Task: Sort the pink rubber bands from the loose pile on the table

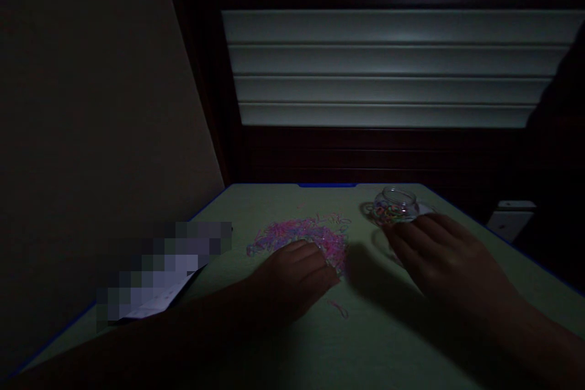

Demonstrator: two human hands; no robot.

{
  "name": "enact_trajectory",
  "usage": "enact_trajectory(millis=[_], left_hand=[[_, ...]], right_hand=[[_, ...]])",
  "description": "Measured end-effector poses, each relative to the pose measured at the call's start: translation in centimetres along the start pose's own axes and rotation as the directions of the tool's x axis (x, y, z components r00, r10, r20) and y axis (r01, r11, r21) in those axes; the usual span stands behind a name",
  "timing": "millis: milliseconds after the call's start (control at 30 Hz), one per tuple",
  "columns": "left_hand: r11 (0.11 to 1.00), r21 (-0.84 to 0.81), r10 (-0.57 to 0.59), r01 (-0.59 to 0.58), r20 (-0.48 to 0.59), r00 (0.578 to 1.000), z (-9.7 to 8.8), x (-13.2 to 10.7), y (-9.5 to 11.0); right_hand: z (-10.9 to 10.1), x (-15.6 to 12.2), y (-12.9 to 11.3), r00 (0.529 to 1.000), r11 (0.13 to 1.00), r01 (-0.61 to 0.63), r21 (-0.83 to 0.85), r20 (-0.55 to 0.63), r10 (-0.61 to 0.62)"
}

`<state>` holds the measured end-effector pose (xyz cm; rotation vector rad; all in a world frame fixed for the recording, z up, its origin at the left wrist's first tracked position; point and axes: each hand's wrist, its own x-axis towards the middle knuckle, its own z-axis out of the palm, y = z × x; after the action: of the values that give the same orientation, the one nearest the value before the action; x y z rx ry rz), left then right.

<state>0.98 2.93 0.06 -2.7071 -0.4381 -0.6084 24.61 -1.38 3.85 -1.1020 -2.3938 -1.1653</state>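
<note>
A blurred paper sheet (159, 283) lies at the table's (283, 353) left edge; no writing on it is readable. The left hand (292, 277) rests palm down, fingers loosely curled, on the pink rubber-band pile (304, 234); whether it grips any cannot be told. The right hand (439, 256) spreads flat, empty, fingertips just beside the small clear jar (395, 206) of coloured bands.

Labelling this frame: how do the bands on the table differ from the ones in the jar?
The loose bands lie spread flat on the table, mostly pink; the jar bands are heaped inside the clear jar, mixed colours. The left hand rests on the loose ones; the right hand is beside the jar. Both are small loops.
</note>
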Motion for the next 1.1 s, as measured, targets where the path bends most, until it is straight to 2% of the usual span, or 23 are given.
enact_trajectory(millis=[67, 133, 267, 400, 500, 767, 867, 1100], left_hand=[[1.0, 0.013, -0.013, 0.012, 0.027, 1.0, 0.1, -0.1, 0.0], [1.0, 0.004, -0.02, 0.019, 0.048, 0.999, 0.2, -0.1, 0.0], [0.996, -0.085, -0.009, 0.016, 0.085, 0.996, 0.0, 0.0, 0.2], [0.944, -0.306, -0.085, 0.127, 0.146, 0.986, -0.4, -0.1, 0.3], [0.915, -0.373, -0.088, 0.155, 0.189, 0.978, -0.6, -0.3, 0.4], [0.935, -0.34, -0.015, 0.105, 0.258, 0.966, -1.5, -0.1, 0.6], [0.939, -0.321, -0.022, 0.124, 0.304, 0.952, -1.8, 0.2, 0.6], [0.963, -0.256, -0.015, 0.084, 0.261, 0.965, -1.0, -0.2, 0.6]], right_hand=[[0.3, 0.2, -0.7, 0.993, 0.977, 0.115, 0.179, -0.012, -0.115], [0.7, 0.4, -1.4, 0.982, 0.937, 0.169, 0.307, 0.032, -0.188], [1.2, 0.4, -2.1, 0.96, 0.888, 0.178, 0.423, 0.125, -0.252], [1.6, 0.3, -1.8, 0.956, 0.877, 0.141, 0.46, 0.165, -0.24], [1.8, 0.3, -1.5, 0.955, 0.875, 0.136, 0.465, 0.173, -0.24], [1.7, 0.4, -1.8, 0.952, 0.873, 0.14, 0.467, 0.179, -0.249], [1.8, 0.4, -1.8, 0.95, 0.873, 0.143, 0.467, 0.182, -0.253], [2.0, 0.2, -1.9, 0.96, 0.862, 0.143, 0.486, 0.144, -0.24]])
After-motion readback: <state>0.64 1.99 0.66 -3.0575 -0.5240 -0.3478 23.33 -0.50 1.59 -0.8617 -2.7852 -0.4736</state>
